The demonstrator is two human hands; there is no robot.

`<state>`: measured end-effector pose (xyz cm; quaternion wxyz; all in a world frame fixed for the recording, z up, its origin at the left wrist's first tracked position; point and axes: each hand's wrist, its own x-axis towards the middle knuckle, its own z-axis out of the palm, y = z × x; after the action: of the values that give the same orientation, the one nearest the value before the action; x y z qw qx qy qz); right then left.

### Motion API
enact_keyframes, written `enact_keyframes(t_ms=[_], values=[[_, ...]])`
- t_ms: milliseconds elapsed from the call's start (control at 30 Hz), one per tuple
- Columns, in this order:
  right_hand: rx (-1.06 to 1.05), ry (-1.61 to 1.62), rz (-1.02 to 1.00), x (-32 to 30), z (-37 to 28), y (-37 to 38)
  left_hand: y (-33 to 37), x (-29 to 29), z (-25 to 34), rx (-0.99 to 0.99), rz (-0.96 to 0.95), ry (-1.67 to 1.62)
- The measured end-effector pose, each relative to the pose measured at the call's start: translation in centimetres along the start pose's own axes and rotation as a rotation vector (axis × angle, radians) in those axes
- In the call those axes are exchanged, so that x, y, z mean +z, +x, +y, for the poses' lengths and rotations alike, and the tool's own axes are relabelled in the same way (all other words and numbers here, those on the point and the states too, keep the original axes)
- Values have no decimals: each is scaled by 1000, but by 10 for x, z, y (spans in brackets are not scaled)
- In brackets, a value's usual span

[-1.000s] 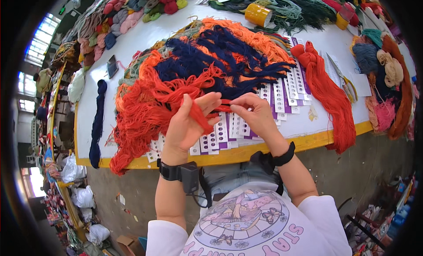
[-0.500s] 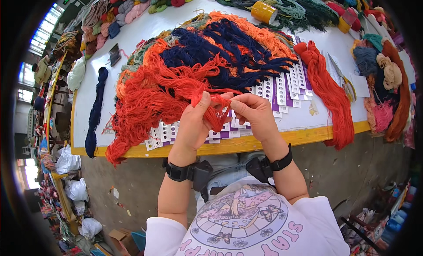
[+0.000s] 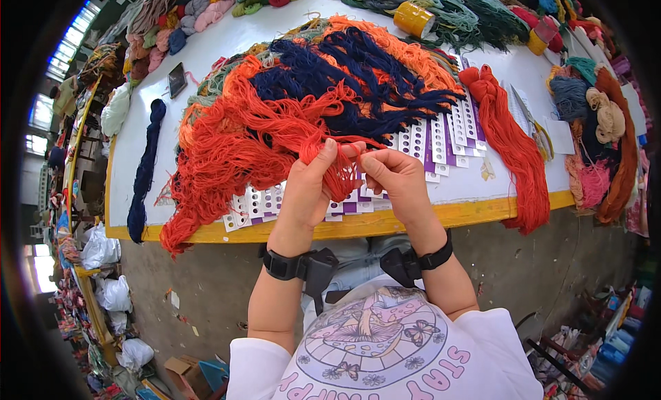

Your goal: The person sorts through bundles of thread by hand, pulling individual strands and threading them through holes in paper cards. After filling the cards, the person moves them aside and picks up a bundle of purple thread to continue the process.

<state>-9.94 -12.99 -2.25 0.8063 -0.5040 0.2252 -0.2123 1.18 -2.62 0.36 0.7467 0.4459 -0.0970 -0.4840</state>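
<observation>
Red yarn point(image 3: 227, 152) lies in a loose heap at the table's near edge, some of it hanging over. My left hand point(image 3: 318, 183) is closed round a bundle of its strands, thumb on top, with loops drooping below the fingers. Close beside it on the right, my right hand point(image 3: 392, 176) pinches at the red strands with thumb and fingertips. Navy yarn point(image 3: 344, 83) and orange yarn point(image 3: 406, 48) spread behind the red. Underneath sit white punched cards point(image 3: 420, 141) with holes and purple strips.
A red skein point(image 3: 506, 145) hangs over the yellow table edge point(image 3: 385, 226) at right, near large scissors point(image 3: 533, 124). A navy skein point(image 3: 146, 172) and a phone point(image 3: 177, 79) lie at left. A yellow roll point(image 3: 413, 19) and more yarn fill the back.
Both hands stay at the red yarn with almost the same grip. The left thumb has shifted slightly to the right. The whole view has tilted a little.
</observation>
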Motion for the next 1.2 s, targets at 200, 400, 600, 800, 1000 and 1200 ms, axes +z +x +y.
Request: enact_keyframes(t_ms=[200,400,600,800,1000,1200], values=[[-78,-33,2,7,-1,-4,3,-1,-8,78,16,58],[-95,-137,19,9,1,-3,5,-2,-11,88,28,73],[-43,-82,44,9,-1,-4,4,-4,-9,37,44,-11],[-133,-295,29,5,12,1,6,-5,-7,-28,-28,-1],[-120,-108,7,10,4,-3,5,-6,-4,-62,-40,-109],[-70,2,-19,4,1,-4,2,-5,-2,-4,-58,60]])
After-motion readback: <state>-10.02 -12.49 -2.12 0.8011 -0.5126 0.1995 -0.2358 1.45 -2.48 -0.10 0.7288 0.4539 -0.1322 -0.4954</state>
